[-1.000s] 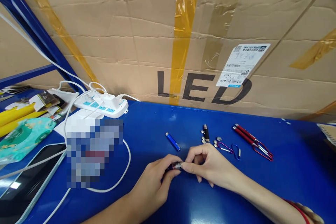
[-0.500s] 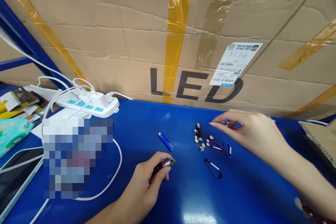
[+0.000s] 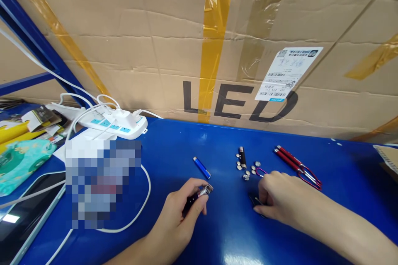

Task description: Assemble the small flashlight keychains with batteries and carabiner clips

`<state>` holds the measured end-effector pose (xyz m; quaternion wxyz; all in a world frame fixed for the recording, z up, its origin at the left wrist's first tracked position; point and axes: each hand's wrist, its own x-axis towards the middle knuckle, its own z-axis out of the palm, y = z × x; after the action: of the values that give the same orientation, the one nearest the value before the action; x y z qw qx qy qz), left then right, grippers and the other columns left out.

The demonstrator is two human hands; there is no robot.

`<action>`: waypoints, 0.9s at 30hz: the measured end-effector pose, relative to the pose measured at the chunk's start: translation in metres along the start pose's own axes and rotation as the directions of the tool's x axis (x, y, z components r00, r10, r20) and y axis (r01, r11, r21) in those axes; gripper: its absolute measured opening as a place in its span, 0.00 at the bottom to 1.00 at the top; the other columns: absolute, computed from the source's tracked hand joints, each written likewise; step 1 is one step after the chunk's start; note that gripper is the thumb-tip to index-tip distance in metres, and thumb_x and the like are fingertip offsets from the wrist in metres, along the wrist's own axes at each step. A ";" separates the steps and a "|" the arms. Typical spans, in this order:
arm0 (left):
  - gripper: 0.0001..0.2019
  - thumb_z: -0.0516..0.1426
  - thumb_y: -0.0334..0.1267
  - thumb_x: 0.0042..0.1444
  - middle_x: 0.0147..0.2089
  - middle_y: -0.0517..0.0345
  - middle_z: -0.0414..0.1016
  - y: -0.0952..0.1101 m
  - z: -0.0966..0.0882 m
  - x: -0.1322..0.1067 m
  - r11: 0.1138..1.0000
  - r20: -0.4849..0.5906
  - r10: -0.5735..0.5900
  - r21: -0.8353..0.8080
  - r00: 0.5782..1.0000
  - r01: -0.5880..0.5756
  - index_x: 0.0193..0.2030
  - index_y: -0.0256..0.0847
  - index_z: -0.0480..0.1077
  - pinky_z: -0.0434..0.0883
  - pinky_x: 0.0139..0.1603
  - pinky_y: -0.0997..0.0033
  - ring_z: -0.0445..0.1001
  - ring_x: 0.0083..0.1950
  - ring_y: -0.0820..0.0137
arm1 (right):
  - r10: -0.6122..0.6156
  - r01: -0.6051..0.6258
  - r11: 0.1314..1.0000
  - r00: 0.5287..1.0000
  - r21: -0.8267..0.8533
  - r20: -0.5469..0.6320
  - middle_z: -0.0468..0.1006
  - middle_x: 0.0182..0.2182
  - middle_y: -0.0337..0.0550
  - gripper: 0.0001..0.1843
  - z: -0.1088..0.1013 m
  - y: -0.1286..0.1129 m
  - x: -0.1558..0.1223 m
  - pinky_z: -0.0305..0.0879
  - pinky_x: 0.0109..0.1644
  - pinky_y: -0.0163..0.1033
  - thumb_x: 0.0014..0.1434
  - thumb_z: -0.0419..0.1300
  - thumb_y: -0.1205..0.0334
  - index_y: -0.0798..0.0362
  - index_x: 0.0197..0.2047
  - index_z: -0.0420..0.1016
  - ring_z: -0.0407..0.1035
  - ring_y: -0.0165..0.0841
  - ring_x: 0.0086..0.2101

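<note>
My left hand (image 3: 182, 219) is closed around a small black flashlight (image 3: 205, 191), its silver end poking out past the thumb and forefinger. Farther right, my right hand (image 3: 276, 192) reaches down to the table, thumb and fingers pinched on a black carabiner (image 3: 253, 198), which they partly cover. Just beyond that hand, a purple carabiner (image 3: 260, 171) is half hidden. Several button cells (image 3: 239, 167) lie around a black tube (image 3: 242, 157) with a silver end. A blue tube (image 3: 202, 167) rests beyond my left hand. Two red flashlights (image 3: 289, 159) with red carabiners lie to the right.
A large cardboard box (image 3: 161, 58) stands along the back of the blue table (image 3: 174, 140). At left are a white power strip (image 3: 132, 130) with cables, a phone (image 3: 27, 211), a teal packet (image 3: 25, 161) and a blurred-out item (image 3: 105, 182). Another cardboard piece (image 3: 388, 161) sits at the right edge.
My right hand has moved from the back right toward me and down onto the black carabiner, uncovering the red flashlights. My left hand keeps its flashlight. The view has shifted slightly.
</note>
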<state>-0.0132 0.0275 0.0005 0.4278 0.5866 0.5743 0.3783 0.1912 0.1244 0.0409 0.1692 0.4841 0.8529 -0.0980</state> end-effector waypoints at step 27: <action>0.18 0.43 0.54 0.62 0.28 0.63 0.60 0.001 0.005 -0.001 0.909 -0.040 -0.221 -0.370 0.974 0.191 0.37 0.41 0.59 0.55 0.32 0.72 0.54 0.29 0.74 | -0.247 0.114 0.228 0.967 0.967 -0.056 0.77 0.29 0.43 0.18 0.004 -0.025 0.021 0.63 0.18 0.25 0.52 0.61 0.51 0.57 0.40 0.74 0.70 0.27 0.26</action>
<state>-0.0084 0.0266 -0.0006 0.5430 0.4173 0.5699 0.4541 0.1610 0.1265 0.0291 -0.1283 0.3776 0.6535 -0.6433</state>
